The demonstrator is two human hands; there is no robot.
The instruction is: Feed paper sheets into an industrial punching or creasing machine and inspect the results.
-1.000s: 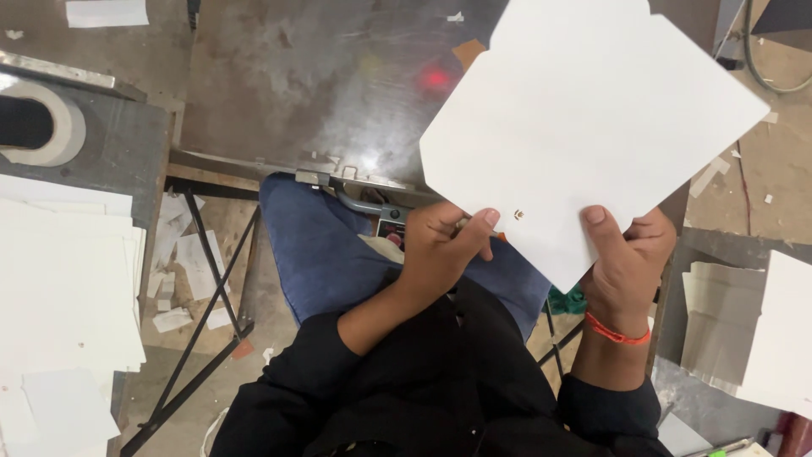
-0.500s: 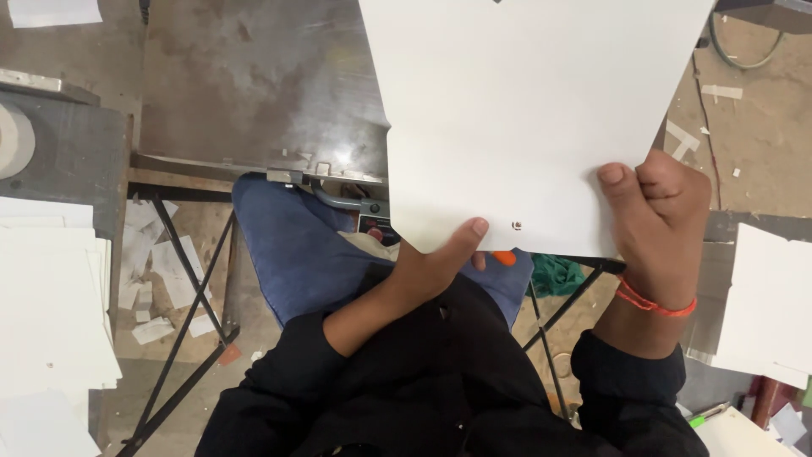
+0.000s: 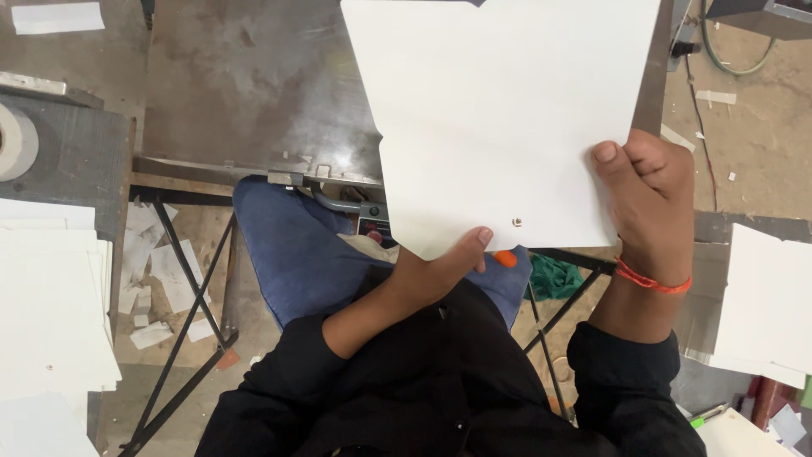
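Observation:
A large white card sheet (image 3: 499,110) with a small hole near its lower edge is held up over the metal worktable (image 3: 254,85). My right hand (image 3: 647,199) grips its lower right corner, thumb on top; an orange band circles that wrist. My left hand (image 3: 440,271) holds the bottom edge from underneath, with only the thumb showing on the sheet. The sheet hides much of the tabletop. My black sleeves and blue trousers fill the lower middle.
A stack of white sheets (image 3: 51,296) lies at the left, another stack (image 3: 765,296) at the right. A tape roll (image 3: 15,140) sits on a grey box. Paper scraps (image 3: 156,279) litter the floor by the black table legs (image 3: 182,288). A green cloth (image 3: 554,278) lies below the table.
The sheet has been turned from a diagonal tilt to nearly square and brought closer. My right hand has shifted up along its right edge; my left hand is now tucked under the bottom edge.

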